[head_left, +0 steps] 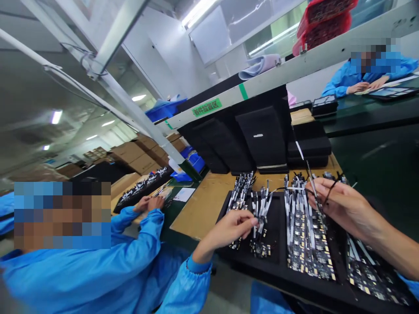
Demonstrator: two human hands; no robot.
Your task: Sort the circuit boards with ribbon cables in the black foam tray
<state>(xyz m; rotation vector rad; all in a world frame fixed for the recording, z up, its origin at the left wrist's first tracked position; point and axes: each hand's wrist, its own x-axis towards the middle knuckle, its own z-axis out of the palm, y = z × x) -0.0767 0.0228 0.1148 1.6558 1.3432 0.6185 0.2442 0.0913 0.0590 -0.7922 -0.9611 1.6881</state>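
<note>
The left hand pinches a flex strip in the second bundle on the black tray, fingers closed on it; the right hand grips tweezers, fingers clamped round them, above the third bundle. A good pick probably means lifting one strip along its length, steadying its neighbours. The strips run lengthwise away from the person toward the stacked black trays on the tabletop.

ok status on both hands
Left hand pinching a ribbon strip on the black tray. Right hand holds tweezers. Nothing blocking.
</note>
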